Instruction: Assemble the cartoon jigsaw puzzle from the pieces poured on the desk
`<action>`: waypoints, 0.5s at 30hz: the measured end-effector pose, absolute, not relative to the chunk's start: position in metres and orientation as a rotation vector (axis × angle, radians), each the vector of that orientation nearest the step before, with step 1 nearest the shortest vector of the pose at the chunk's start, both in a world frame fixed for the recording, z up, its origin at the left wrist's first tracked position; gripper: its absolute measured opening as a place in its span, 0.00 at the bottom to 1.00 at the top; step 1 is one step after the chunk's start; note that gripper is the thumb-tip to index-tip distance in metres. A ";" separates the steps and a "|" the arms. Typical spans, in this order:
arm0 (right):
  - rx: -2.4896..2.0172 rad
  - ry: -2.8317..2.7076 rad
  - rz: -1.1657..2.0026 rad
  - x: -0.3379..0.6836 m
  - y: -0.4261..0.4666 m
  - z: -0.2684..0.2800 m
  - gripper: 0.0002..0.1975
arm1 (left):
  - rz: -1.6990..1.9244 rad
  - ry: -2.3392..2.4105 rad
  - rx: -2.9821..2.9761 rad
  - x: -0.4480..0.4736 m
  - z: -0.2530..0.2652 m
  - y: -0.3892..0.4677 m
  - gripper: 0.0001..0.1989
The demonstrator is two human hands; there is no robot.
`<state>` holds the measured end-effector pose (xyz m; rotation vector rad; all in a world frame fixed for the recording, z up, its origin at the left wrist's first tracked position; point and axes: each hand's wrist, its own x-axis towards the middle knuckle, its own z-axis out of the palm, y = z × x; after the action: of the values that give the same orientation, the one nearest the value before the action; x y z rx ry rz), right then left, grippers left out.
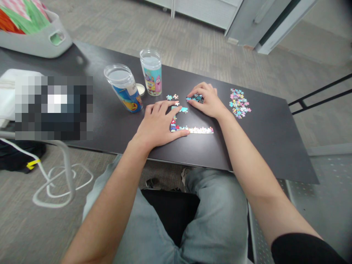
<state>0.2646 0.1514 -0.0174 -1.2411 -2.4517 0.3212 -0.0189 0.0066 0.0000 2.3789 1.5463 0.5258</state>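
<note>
So we're spreading our left hand (159,124) pretty wide, its thumb lying over the bottom run of the joined puzzle edge (202,130), fingertips hanging around the upper corner. That edge's long side is running left to right in front of us, and the left hand is sitting nearer to it. Our right hand (205,99) is curling narrowly over some blue pieces (198,98); we can't tell if it's pinching one. From there, the edge is lying leftward and closer to our lap. A few loose pieces (169,97) are sitting just past the left fingertips, a colorful pile (239,103) is waiting off to the right, and two cups (132,98) are standing beyond the left hand on the dark table (264,135).
</note>
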 end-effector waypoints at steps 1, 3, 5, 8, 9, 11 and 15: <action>-1.233 -2.463 0.325 0.265 0.151 -0.017 0.14 | 0.526 1.546 2.378 -0.019 0.000 0.007 0.46; -1.225 -2.472 0.341 0.264 0.151 -0.016 0.14 | 0.524 1.545 2.374 -0.019 0.001 0.006 0.46; -1.250 -2.439 0.350 0.264 0.152 -0.016 0.16 | 0.519 1.548 2.371 -0.019 0.002 0.006 0.45; -1.335 -2.318 0.338 0.266 0.157 -0.020 0.21 | 0.505 1.555 2.372 -0.018 0.003 0.006 0.46; -1.360 -2.281 0.334 0.267 0.160 -0.022 0.21 | 0.503 1.555 2.374 -0.018 0.003 0.006 0.46; -1.391 -2.235 0.322 0.270 0.164 -0.027 0.20 | 0.505 1.554 2.377 -0.019 0.002 0.006 0.46; -1.449 -2.213 0.286 0.274 0.168 -0.032 0.19 | 0.517 1.554 2.382 -0.019 0.001 0.006 0.45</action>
<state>0.2740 0.1677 -0.0317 -1.4487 -2.2132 0.2863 -0.0188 0.0061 0.0009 2.3815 1.5535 0.5173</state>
